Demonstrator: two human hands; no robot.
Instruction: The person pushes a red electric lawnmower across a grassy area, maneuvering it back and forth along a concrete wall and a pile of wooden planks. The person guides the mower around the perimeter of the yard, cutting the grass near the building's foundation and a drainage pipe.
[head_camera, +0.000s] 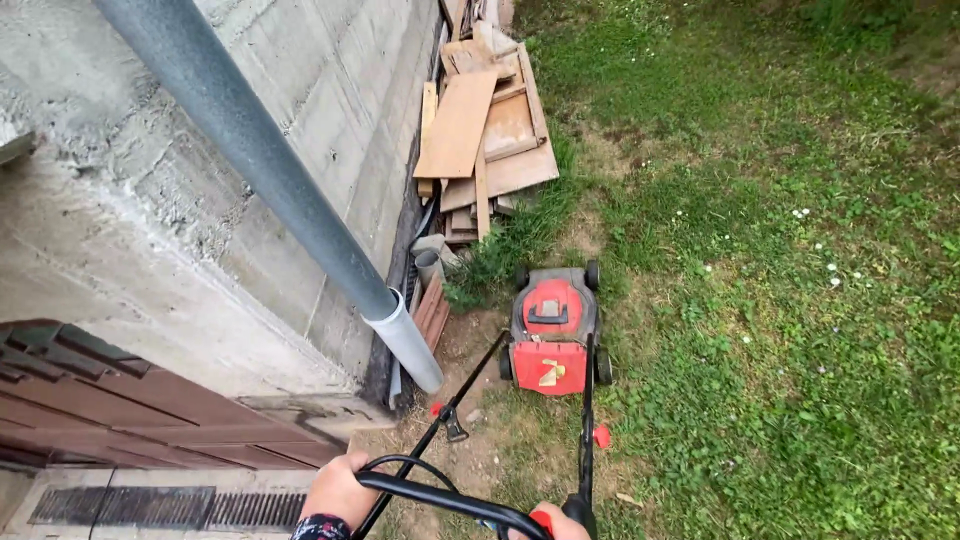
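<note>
A red and grey lawn mower (553, 328) stands on patchy grass close to a concrete wall, its front pointing toward a pile of boards. Its black handle bar (450, 497) runs back to me at the bottom of the view. My left hand (338, 488) grips the left end of the bar. My right hand (558, 523) holds the right end near a red lever, and is partly cut off by the frame's edge. Two black handle struts (587, 420) lead down to the mower deck.
A concrete wall (300, 150) rises on the left with a grey drainpipe (290, 190) slanting down it. Stacked wooden boards (485, 130) lie against the wall ahead. A metal drain grate (160, 507) sits bottom left. Lawn (780, 300) spreads to the right.
</note>
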